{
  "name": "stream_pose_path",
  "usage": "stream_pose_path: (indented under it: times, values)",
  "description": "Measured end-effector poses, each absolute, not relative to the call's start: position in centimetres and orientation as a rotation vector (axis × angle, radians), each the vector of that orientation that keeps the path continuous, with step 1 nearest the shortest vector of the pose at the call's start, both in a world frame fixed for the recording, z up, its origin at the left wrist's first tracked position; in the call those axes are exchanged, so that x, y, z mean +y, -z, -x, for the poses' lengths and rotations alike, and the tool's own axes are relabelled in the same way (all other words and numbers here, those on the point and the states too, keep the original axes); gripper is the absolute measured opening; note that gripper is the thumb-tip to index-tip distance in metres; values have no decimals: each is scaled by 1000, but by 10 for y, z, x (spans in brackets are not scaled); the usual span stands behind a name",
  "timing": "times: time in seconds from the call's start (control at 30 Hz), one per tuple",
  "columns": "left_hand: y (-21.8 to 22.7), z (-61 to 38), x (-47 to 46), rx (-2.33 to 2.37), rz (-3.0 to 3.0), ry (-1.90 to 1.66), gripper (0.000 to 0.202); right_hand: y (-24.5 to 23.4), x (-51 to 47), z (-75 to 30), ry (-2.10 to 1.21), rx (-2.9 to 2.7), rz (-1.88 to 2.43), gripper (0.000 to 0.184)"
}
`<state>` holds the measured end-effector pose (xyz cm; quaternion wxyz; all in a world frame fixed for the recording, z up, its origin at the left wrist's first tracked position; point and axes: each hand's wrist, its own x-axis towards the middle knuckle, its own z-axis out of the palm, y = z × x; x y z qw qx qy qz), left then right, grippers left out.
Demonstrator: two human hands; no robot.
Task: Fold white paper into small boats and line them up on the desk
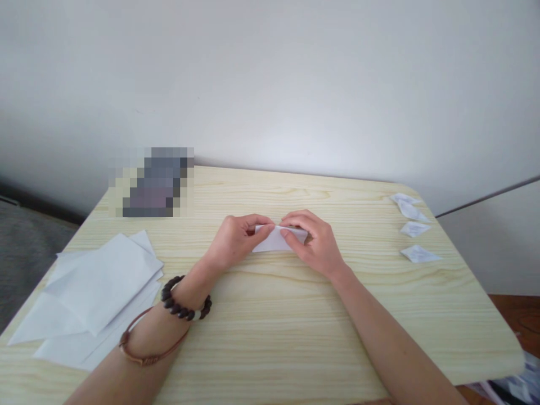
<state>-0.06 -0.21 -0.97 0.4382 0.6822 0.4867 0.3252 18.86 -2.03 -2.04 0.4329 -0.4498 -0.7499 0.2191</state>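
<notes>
You are holding a small strip of folded white paper (270, 243) between both hands, near the middle of the pale wood-grained surface (261, 337). Your left hand (241, 239) is closing over the left end of the paper, its thumb pressing near the top edge and its fingers curling behind. Your right hand (315, 241) is gripping the right end in much the same way, thumb lying across the near face, index finger reaching toward the top edge. Your fingertips are nearly meeting at the middle of that edge; whether the lower edge is touching the surface, you cannot tell from this angle. On your left wrist you are wearing a dark beaded bracelet (185, 305), with a brown cord bracelet (145, 359) sitting further up the forearm. To your left, loose white sheets (101, 287) are lying overlapped at differing angles, and beyond them a dark object (154, 185) is showing only as blurred blocks. Over to your right, four small pointed folded pieces (419, 254) are lying in a row running away from you, the farthest two nearly touching
</notes>
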Motion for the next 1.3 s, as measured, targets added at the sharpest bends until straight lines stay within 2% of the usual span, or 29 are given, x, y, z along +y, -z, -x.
stream_pose_path:
  times: [0.4,0.87,1.3]
  values:
    - [18,2,-4,1136,-2219,-888,21,18,-24,-186,-411,-1993,1095,9]
    - [14,3,-5,1045,-2170,-1006,15,20,-25,-188,-447,-1983,1044,3]
    - [14,5,-2,1103,-2118,-952,26,19,-21,-193,-524,-1995,1063,8]
